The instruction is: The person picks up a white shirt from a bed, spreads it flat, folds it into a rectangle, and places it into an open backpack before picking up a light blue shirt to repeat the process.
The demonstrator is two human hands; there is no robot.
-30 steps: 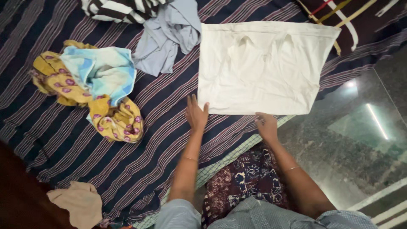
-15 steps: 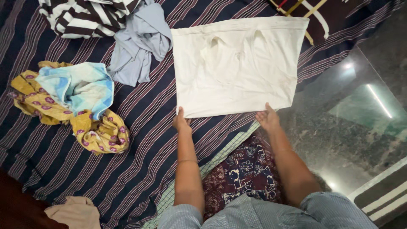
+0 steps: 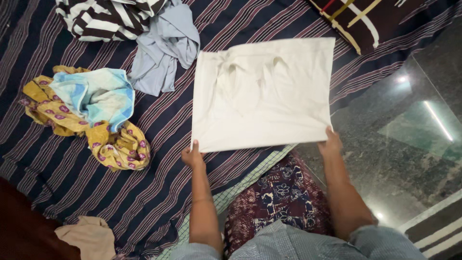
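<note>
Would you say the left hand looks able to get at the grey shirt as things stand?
Probably not at once: the left hand grips a corner of the white cloth. The grey shirt lies uncovered beyond it.

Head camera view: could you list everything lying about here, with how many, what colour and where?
cream folded cloth garment: one, cream, centre, near edge lifted
pale grey crumpled shirt: one, top centre
black-and-white striped cloth: one, top left
yellow floral cloth: one, left
light blue towel: one, atop the yellow cloth
beige cloth: one, bottom left
navy striped bedsheet: one, under everything
dark polished stone floor: right
left hand: grips near-left corner
right hand: grips near-right corner
</note>
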